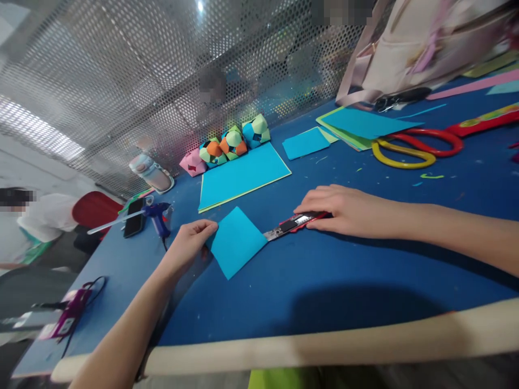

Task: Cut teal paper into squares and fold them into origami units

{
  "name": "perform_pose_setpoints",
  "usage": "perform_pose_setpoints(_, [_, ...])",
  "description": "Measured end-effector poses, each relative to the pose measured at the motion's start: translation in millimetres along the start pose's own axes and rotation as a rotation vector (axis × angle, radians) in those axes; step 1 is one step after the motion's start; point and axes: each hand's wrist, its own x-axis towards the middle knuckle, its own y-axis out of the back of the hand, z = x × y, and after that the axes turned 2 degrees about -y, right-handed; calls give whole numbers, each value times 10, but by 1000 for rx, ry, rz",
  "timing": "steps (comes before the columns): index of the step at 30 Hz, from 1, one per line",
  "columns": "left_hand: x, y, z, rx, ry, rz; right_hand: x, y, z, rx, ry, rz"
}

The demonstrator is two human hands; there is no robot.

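My left hand [193,237] pinches the left corner of a small blue paper square [237,244] between thumb and fingers. Under my right hand [330,208] is a red and black utility knife [299,221], its handle gripped low against the table. The knife's blade end points left, and its tip meets the right corner of the square. Just behind, a larger blue sheet [245,175] lies over pale green paper. Several folded-paper balls [233,143] in pink, orange, green and blue stand in a row along that sheet's far edge.
Scissors [405,159] with red and yellow handles and more paper [306,143] lie at the right. A blue glue gun [159,216], phone [134,219] and bottle [152,173] are at the left. A purple power strip [73,313] sits near the left edge. Perforated metal [182,70] borders the back.
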Motion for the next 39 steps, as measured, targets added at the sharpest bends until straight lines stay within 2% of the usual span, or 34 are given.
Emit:
perform_pose_setpoints(4, [25, -22, -55, 230, -110, 21, -4, -36, -1, 14, -3, 21])
perform_pose_setpoints(9, [29, -87, -117, 633, -274, 119, -21, -46, 12, -7, 19, 25])
perform_pose_setpoints(14, [-45, -236, -137, 933, -287, 156, -31, -30, -9, 9, 37, 12])
perform_pose_setpoints(20, [-104, -269, -45, 1287, -279, -4, -45, -22, -34, 33, 6, -7])
perform_pose_setpoints(25, [-54, -238, -80, 1289, -477, -27, -37, -2, -48, 54, 2, -26])
perform_pose_setpoints(28, [-28, -236, -140, 1244, -496, -65, -32, 8, -56, 69, -5, -42])
perform_pose_setpoints(34, [-14, -235, -190, 1202, -529, -46, -31, 10, -57, 72, -18, -52])
perform_pose_setpoints(39, [28, -209, -183, 1189, -715, -62, -32, 12, -50, 78, -3, -53])
